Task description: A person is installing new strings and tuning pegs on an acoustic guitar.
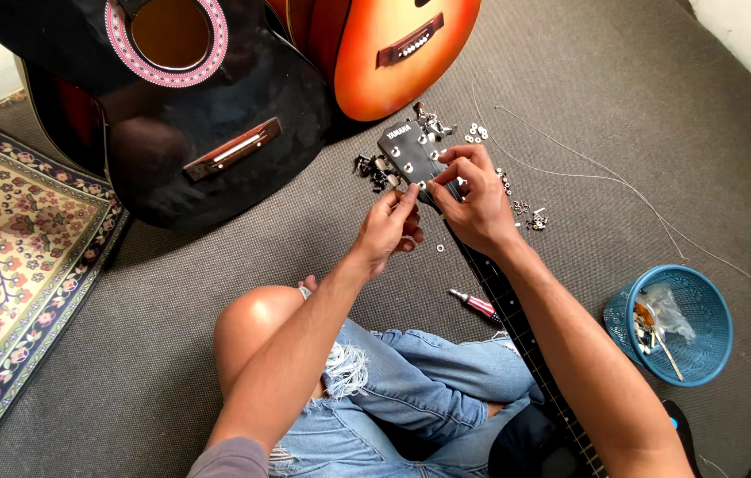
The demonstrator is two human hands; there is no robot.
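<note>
Centre of frame, a bit above middle: black guitar headstock (409,152) w/ its neck (517,327) running down toward lower right, across the person's lap in torn blue jeans (411,389). Left hand (388,228) sits just below the headstock, thumb & fingers pinched together at its lower edge; whatever's between the tips is too small to tell. Right hand (474,196) is on the right side of the headstock, fingers curled in and closed on its edge, tips nearly meeting the left hand's. Loose tuner pegs & small hardware (371,170) lie on the grey carpet (216,292) just left of the headstock, more washers & screws (478,133) to the upper right of it, another little cluster (530,217) right of the right hand. One small washer (440,249) on carpet below the hands. Red-handled screwdriver (474,304) lies near the neck, lower centre. Upper left: black acoustic guitar body (216,115); top centre: orange sunburst guitar body (393,53). Loose strings (623,186) trail across upper right. Blue plastic basket (703,305) w/ scraps at right edge. Patterned rug (12,248) at far left
</note>
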